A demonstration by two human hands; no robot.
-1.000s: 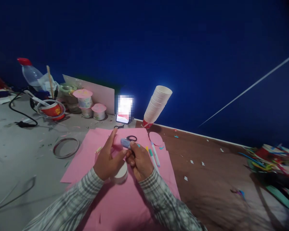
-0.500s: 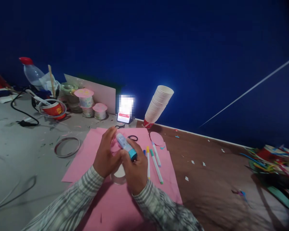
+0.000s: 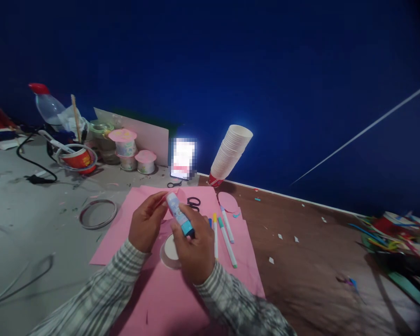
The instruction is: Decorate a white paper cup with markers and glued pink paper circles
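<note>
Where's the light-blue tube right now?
In the head view, slightly left of centre, the light-blue tube is gripped in the right hand, over the pink paper, its pale end beside the left hand.

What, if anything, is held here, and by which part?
The right hand holds a pale-blue cylindrical plastic tube near its turquoise end. The left hand is at its pale tip; whether it grips anything cannot be told.
</note>
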